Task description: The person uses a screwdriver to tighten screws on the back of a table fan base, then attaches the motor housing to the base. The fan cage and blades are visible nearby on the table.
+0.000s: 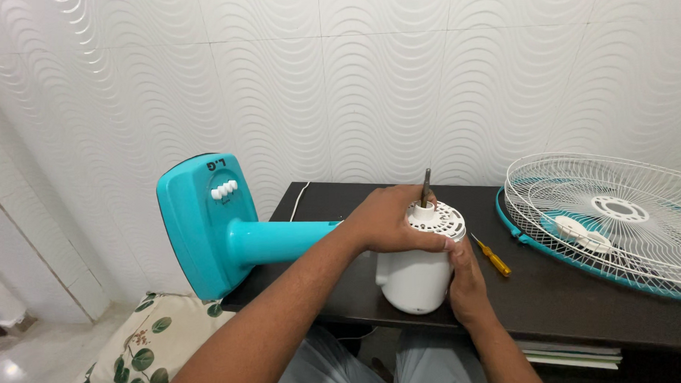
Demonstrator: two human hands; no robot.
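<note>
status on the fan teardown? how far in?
Done: the white wire grille is off and lies on the dark table, with a white blade part inside it. In hand: the left hand grips the top of the white motor housing near the bare shaft; the right hand steadies its side. Left: the housing looks closed; the yellow screwdriver lies unused.

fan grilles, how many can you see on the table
2, stacked at the right end of the table: a white wire grille on top, a teal-rimmed grille beneath. Others may be hidden.
</note>
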